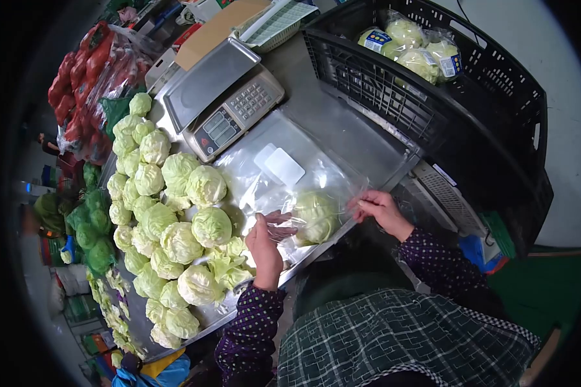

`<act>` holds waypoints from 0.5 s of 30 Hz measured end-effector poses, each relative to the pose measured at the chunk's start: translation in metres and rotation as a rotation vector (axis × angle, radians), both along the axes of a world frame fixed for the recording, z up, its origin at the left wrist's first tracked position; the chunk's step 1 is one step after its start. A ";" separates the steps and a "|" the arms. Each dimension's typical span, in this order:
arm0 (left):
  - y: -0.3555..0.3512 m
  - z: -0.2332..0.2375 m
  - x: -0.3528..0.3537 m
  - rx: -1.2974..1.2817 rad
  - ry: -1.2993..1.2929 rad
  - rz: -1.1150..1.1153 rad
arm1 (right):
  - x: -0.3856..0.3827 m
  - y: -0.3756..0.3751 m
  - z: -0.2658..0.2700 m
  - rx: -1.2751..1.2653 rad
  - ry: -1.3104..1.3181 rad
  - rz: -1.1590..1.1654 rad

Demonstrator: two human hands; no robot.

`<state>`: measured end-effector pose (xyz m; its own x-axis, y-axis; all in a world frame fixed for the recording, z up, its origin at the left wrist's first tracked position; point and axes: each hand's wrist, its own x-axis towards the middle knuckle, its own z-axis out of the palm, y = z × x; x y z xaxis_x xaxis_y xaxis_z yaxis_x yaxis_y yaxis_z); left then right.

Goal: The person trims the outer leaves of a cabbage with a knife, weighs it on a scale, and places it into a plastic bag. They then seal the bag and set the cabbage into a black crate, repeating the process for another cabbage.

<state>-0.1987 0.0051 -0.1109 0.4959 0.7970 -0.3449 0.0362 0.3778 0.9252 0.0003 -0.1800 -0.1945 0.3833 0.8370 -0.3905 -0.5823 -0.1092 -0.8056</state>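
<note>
I see the pale green round cabbage head (316, 216) at the near edge of the steel table (323, 103), under a clear plastic film sheet (284, 174). It lies between both hands. The left hand (265, 244) pinches the film just beside it, and the right hand (377, 208) pinches the opposite film edge, about equally near.

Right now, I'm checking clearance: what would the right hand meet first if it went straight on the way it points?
Probably the cabbage under the plastic film that the right hand pinches.
</note>
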 end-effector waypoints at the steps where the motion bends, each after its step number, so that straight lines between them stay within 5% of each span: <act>1: 0.001 -0.005 -0.002 0.012 0.013 -0.019 | 0.002 -0.002 0.005 0.014 -0.253 -0.012; 3: 0.002 -0.004 0.001 -0.024 0.004 -0.017 | 0.011 0.002 0.044 0.052 -0.760 0.029; 6: 0.003 -0.003 0.003 -0.058 0.024 0.003 | 0.000 0.031 0.078 0.224 -0.877 -0.210; 7: 0.004 -0.003 0.002 -0.055 0.033 -0.008 | 0.009 0.040 0.064 0.226 -0.872 -0.204; 9: 0.007 -0.003 -0.001 -0.152 0.093 0.007 | 0.021 0.061 0.020 -0.021 -0.350 -0.250; 15: 0.023 0.014 0.010 -0.023 0.038 0.212 | 0.012 0.087 0.036 -0.074 -0.223 -0.246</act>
<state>-0.1887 0.0276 -0.0969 0.3044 0.8737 -0.3795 -0.0119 0.4019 0.9156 0.0125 -0.0930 -0.1584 0.6528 0.6816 -0.3305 -0.4089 -0.0501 -0.9112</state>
